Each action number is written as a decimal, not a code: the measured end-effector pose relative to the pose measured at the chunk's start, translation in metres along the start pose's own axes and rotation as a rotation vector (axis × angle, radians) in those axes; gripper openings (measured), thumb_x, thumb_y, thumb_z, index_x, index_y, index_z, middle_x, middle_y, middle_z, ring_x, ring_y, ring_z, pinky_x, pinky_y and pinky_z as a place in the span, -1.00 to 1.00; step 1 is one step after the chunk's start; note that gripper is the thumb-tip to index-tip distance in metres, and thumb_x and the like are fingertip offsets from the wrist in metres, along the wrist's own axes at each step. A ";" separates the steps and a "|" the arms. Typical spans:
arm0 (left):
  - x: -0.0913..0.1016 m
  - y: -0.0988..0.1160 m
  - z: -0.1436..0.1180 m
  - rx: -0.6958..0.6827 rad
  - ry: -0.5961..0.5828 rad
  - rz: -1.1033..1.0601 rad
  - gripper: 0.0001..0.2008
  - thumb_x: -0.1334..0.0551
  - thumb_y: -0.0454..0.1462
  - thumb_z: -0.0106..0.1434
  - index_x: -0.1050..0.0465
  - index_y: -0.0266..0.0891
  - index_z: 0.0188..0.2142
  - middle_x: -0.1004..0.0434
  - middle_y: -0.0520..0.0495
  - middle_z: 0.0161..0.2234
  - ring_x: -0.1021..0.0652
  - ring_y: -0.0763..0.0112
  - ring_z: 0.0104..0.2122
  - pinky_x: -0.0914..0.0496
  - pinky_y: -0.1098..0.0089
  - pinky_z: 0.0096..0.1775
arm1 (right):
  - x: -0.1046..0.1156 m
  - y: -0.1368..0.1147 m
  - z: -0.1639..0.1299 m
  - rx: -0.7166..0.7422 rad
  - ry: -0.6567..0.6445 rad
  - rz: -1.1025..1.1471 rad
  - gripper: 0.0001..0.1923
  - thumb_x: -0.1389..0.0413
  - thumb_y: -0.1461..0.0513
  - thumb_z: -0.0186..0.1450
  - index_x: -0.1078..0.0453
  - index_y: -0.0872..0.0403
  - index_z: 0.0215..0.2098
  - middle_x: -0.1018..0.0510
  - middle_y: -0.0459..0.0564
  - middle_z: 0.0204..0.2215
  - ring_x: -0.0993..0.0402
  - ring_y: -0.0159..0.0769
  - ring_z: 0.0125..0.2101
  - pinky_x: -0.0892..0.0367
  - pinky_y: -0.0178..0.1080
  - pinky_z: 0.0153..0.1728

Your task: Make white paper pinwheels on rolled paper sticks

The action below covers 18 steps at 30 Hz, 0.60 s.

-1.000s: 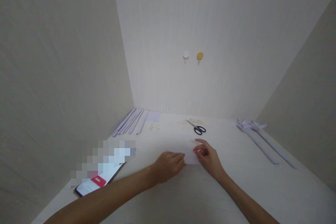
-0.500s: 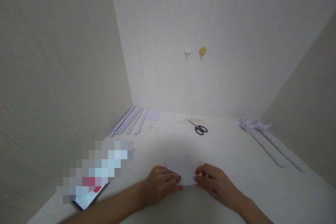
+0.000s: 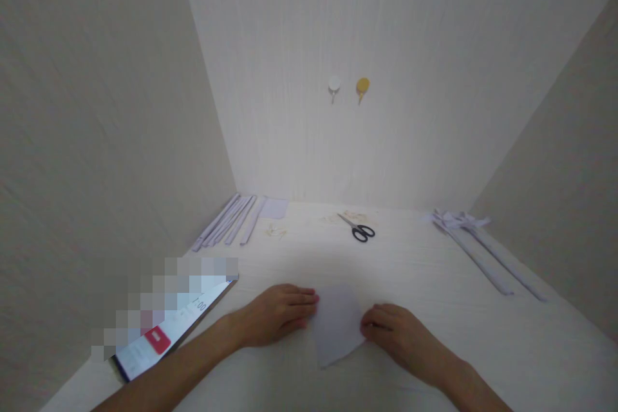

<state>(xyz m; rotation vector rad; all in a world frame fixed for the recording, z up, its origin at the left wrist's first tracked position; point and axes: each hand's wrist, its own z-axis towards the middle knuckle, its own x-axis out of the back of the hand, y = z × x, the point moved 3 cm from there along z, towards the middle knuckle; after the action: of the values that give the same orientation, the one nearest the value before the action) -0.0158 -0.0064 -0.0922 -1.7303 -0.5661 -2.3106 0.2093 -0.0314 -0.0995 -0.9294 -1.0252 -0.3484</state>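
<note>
A pale lilac sheet of paper [image 3: 337, 325] lies on the white table between my hands, turned so that one corner points toward me. My left hand [image 3: 280, 314] rests at its left edge, fingers stretched out and fingertips touching the paper. At the right edge, the curled fingers of my right hand [image 3: 392, 331] pinch the sheet. Beyond the paper, a pair of scissors with black handles [image 3: 361, 232] lies with its blades slightly to the left.
Several folded paper strips [image 3: 226, 222] and a flat lilac piece [image 3: 275, 208] lie at the back left. A phone [image 3: 167, 338] leans beside my left forearm. Rubber bands [image 3: 276, 230] lie behind. Tied strips [image 3: 473, 244] lie at the right. Two hooks [image 3: 362, 85] are on the wall.
My left hand has slid left and away from me, and its fingers have straightened. The sheet has turned, its near corner now reaching closer to me. The right hand keeps its hold.
</note>
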 end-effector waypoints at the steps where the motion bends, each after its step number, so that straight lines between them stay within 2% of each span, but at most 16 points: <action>1: 0.001 0.004 0.001 -0.009 -0.026 -0.003 -0.67 0.03 -0.24 0.20 -0.23 -0.22 -0.05 -0.31 -0.10 -0.03 -0.27 0.38 0.00 -0.19 0.35 -0.01 | 0.002 0.003 0.000 -0.053 0.025 0.022 -0.74 0.15 0.19 0.23 -0.37 0.02 -0.39 -0.47 -0.03 -0.44 -0.37 -0.34 -0.41 -0.25 -0.29 -0.34; 3: 0.001 0.012 0.003 -0.005 -0.073 0.002 -0.64 0.02 -0.20 0.19 -0.20 -0.20 -0.02 -0.24 -0.12 0.02 -0.22 0.32 0.03 -0.13 0.29 0.02 | 0.008 0.008 0.001 -0.130 0.115 0.074 -0.76 0.13 0.20 0.21 -0.36 0.02 -0.37 -0.46 0.00 -0.37 -0.37 -0.31 -0.35 -0.26 -0.27 -0.30; 6: -0.002 0.024 0.007 0.057 -0.153 -0.001 -0.49 0.00 -0.11 0.15 -0.04 -0.22 0.08 -0.07 -0.20 0.10 -0.13 0.23 0.08 -0.06 0.21 0.04 | 0.012 0.018 0.002 -0.198 0.329 0.206 -0.80 0.10 0.23 0.16 -0.33 0.06 -0.33 -0.42 0.06 -0.27 -0.36 -0.27 -0.28 -0.27 -0.23 -0.26; 9: -0.006 0.034 0.008 0.113 -0.191 -0.019 -0.38 0.03 -0.04 0.13 0.10 -0.26 0.12 0.07 -0.25 0.14 -0.02 0.19 0.11 0.02 0.15 0.06 | 0.007 0.030 0.003 -0.335 0.473 0.488 -0.72 0.09 0.17 0.16 -0.23 0.10 -0.19 -0.44 0.08 -0.29 -0.40 -0.27 -0.32 -0.32 -0.22 -0.33; 11: -0.009 0.038 0.008 0.152 -0.195 -0.027 -0.35 0.04 -0.01 0.12 0.13 -0.28 0.13 0.09 -0.29 0.14 0.04 0.16 0.12 0.05 0.13 0.06 | -0.001 0.034 0.004 -0.408 0.500 0.656 -0.66 0.11 0.10 0.18 -0.18 0.11 -0.15 -0.46 0.08 -0.32 -0.41 -0.26 -0.35 -0.34 -0.22 -0.36; 13: -0.011 0.040 0.006 0.183 -0.196 -0.037 -0.33 0.05 0.00 0.12 0.15 -0.30 0.13 0.08 -0.31 0.13 0.06 0.15 0.13 0.07 0.11 0.07 | -0.007 0.032 0.005 -0.445 0.500 0.727 -0.64 0.13 0.05 0.18 -0.18 0.12 -0.17 -0.47 0.05 -0.41 -0.42 -0.26 -0.39 -0.34 -0.23 -0.40; 16: -0.012 0.042 0.005 0.203 -0.199 -0.047 -0.34 0.10 0.00 0.14 0.19 -0.29 0.14 0.08 -0.29 0.13 0.09 0.15 0.13 0.11 0.08 0.07 | -0.014 0.024 0.005 -0.478 0.493 0.716 -0.64 0.06 0.07 0.13 -0.10 0.10 -0.17 -0.44 -0.03 -0.49 -0.40 -0.30 -0.49 -0.34 -0.26 -0.49; 18: -0.011 0.043 0.005 0.201 -0.197 -0.057 -0.34 0.11 0.00 0.14 0.20 -0.30 0.14 0.08 -0.28 0.13 0.09 0.15 0.13 0.12 0.08 0.07 | -0.017 0.019 0.005 -0.490 0.499 0.628 -0.61 -0.03 0.14 0.07 -0.07 0.07 -0.17 -0.43 -0.04 -0.44 -0.40 -0.31 -0.48 -0.34 -0.29 -0.52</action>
<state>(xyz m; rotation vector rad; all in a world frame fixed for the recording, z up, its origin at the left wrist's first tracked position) 0.0087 -0.0443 -0.0938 -1.8760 -0.8617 -2.0482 0.2106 -0.0190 -0.1227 -1.4562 -0.1554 -0.2801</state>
